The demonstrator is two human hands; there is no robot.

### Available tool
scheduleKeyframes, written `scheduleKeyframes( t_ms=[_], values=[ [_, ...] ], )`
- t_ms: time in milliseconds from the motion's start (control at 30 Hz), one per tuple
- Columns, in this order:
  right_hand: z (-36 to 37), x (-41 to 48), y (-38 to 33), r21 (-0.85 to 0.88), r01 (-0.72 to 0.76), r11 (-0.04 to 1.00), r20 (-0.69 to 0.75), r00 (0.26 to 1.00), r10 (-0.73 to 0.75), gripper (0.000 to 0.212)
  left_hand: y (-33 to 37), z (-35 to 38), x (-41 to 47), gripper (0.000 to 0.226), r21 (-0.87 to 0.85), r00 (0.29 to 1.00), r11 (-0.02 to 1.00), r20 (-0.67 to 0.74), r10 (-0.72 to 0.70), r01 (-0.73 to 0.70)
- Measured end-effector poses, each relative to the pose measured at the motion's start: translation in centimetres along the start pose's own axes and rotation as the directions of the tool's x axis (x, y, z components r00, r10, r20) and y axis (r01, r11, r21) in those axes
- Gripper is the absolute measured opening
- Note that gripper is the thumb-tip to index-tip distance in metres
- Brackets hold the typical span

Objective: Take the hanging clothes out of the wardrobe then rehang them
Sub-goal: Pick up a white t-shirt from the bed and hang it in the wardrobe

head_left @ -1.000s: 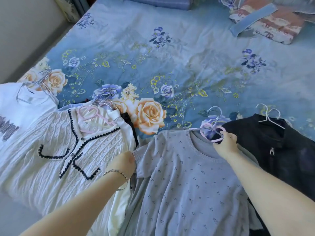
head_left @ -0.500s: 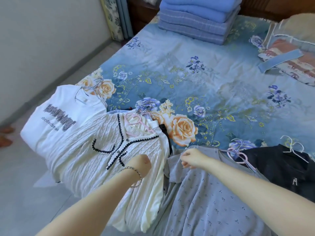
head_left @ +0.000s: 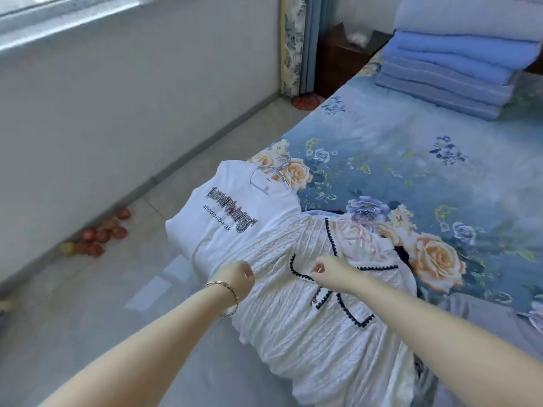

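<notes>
— What is changing here?

— The right grip (head_left: 332, 271) is leaving the grey dotted top (head_left: 476, 315) and is now pinching the dark trim of the white cable-knit cardigan (head_left: 293, 318). The left grip (head_left: 235, 276) is staying curled into the knit at its shoulder.

— Meaning?

— The person is probably working along the row (straightening, not yet lifting). The cardigan is lying on its pink hanger (head_left: 358, 239) at the bed's near edge, overlapping the white printed T-shirt (head_left: 232, 212).

— And the room?

— The floral bed sheet (head_left: 411, 148) is carrying everything. Folded blue quilts (head_left: 449, 69) are sitting at the far end, and red fruit (head_left: 97, 233) is lying on the tiled floor (head_left: 117, 289).
</notes>
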State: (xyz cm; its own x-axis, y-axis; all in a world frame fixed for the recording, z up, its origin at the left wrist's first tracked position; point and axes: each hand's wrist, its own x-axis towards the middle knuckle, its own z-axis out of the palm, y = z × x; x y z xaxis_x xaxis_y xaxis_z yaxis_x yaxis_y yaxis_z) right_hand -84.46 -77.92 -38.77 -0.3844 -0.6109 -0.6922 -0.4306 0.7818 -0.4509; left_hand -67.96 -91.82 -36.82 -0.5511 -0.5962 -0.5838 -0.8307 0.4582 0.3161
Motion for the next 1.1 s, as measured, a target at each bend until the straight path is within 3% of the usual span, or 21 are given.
scheduleKeyframes(
  t_ms=[300, 433, 567, 700, 800, 867, 1100],
  values=[
    [-2.3, 12.4, -5.8, -0.034, -0.057, 0.998, -0.105, 0.993, 0.053, 0.018, -6.8, -6.3, 9.8, 0.021, -0.097, 0.993, 0.989, 0.011, -0.114, 0.115],
    [-4.8, 21.2, -7.3, -0.014, -0.088, 0.996, -0.142, 0.986, 0.086, 0.036, -6.9, -8.4, 17.3, 0.021, -0.106, 0.989, 0.983, 0.009, -0.149, 0.149],
    [-7.4, 30.0, -7.6, 0.03, -0.184, 0.983, -0.215, 0.959, 0.186, 0.037, -5.7, -9.8, 25.5, 0.019, -0.073, 0.99, 0.987, 0.02, -0.143, 0.144],
    [-8.7, 38.6, -6.3, 0.032, -0.256, 0.966, -0.196, 0.946, 0.258, 0.019, -5.5, -9.8, 33.3, 0.021, -0.046, 0.993, 0.993, 0.058, -0.107, 0.11],
    [-8.5, 43.7, -4.7, -0.026, -0.326, 0.945, -0.181, 0.931, 0.316, 0.049, -6.2, -9.0, 37.7, 0.024, -0.041, 0.989, 0.991, 0.079, -0.122, 0.126],
    [-7.6, 46.3, -3.8, -0.038, -0.378, 0.925, -0.159, 0.916, 0.368, 0.056, -6.8, -8.2, 39.7, 0.023, -0.037, 0.985, 0.988, 0.095, -0.144, 0.149],
    [-6.1, 49.7, -2.5, 0.11, -0.48, 0.87, -0.248, 0.835, 0.492, 0.032, -9.3, -6.8, 42.4, 0.016, -0.075, 0.962, 0.973, 0.185, -0.202, 0.219]
  ],
)
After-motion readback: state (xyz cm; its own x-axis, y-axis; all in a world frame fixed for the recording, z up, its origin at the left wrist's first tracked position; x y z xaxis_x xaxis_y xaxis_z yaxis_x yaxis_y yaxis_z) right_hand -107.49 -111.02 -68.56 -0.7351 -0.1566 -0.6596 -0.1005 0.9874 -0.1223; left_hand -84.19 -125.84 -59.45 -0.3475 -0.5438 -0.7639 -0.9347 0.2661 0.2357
